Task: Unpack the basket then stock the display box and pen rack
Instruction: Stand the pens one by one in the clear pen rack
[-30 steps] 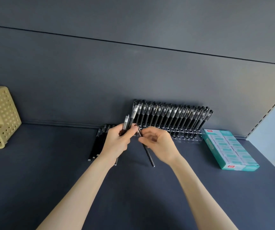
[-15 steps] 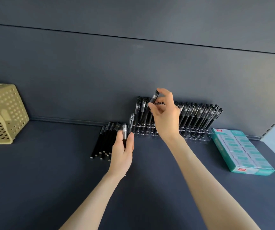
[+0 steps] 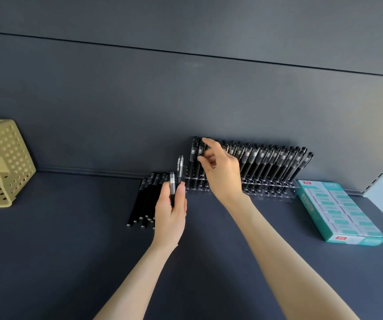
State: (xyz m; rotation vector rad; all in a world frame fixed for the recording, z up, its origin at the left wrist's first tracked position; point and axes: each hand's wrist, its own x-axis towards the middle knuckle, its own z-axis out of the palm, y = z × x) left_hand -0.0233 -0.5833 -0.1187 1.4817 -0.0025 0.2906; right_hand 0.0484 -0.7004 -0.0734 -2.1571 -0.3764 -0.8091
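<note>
Head view. The rack (image 3: 250, 189), a clear holder, stands on the dark shelf (image 3: 70, 250) against the back panel (image 3: 185, 93). A row of black racked pens (image 3: 269, 162) fills it from end to end, all leaning back onto the panel.

Right hand (image 3: 222, 174): it reaches to the left end of the rack. The grip is closed to a pinch, forefinger above and thumb below, on the cap end of one pen (image 3: 200, 150) that stands near that end among the others. The remaining fingers are curled. Whether the pen's tip is seated in its hole cannot be told, as the hand covers it.

Left hand (image 3: 170, 218): it is held just left of the rack's front corner, above the shelf. The grip is wrapped round the lower barrels of two held pens (image 3: 179, 167), which point up and away; one stands higher than the other and shows white print on its cap.

Loose pens (image 3: 143, 199): a bundle of black pens lies flat on the shelf just left of the rack, partly behind the left hand, ends toward the camera.

Box (image 3: 312, 204): teal, lying flat just right of the rack, filled with rows of small teal-and-white packs.

Basket (image 3: 5, 162): pale yellow and perforated, lying on its side well to the left of the rack.
</note>
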